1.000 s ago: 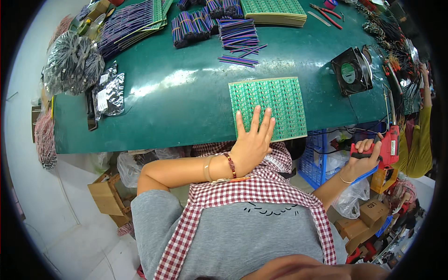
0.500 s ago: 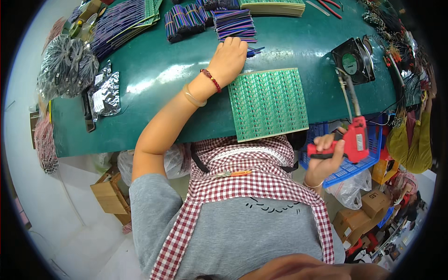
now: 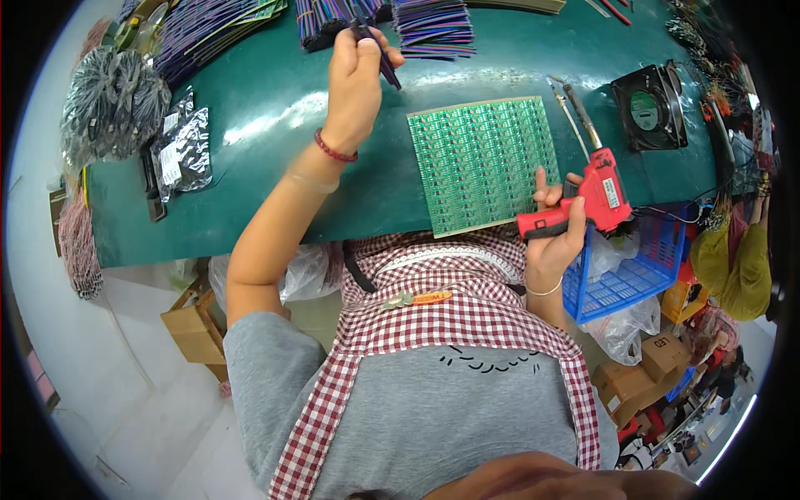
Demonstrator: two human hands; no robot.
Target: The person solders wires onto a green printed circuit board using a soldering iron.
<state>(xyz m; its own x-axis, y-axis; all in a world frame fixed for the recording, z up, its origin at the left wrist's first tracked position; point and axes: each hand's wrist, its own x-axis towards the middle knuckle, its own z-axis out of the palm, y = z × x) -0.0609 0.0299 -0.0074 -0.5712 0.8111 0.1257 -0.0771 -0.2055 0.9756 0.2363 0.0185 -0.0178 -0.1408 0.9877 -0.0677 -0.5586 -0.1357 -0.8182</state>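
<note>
The green desk (image 3: 250, 125) curves across the far half of the view, its near edge running just in front of the person's checked apron (image 3: 467, 317). The left part of the desk between the raised forearm and the silver foil bags (image 3: 185, 146) lies bare, with a glare patch on the mat. To the far left sits a heap of grey wire bundles (image 3: 108, 104); along the far edge lie stacks of striped purple wire pieces (image 3: 433, 25).

The left hand (image 3: 354, 79) is closed around a small dark bunch of wires (image 3: 382, 60), held up over the far middle of the desk, just near of those stacks. The bunch is thin, dark purple, and pokes out slantwise past the thumb.

The right hand (image 3: 554, 242) grips the handle of a red soldering gun (image 3: 596, 196) at the near edge of the desk, its metal tip pointing far and slightly left. Just left of it, touching the fingers, lies a green circuit board panel (image 3: 483, 162), flat, overhanging the near edge a little. A black fan (image 3: 650, 108) stands to the right; a blue basket (image 3: 633, 267) hangs below the edge.
</note>
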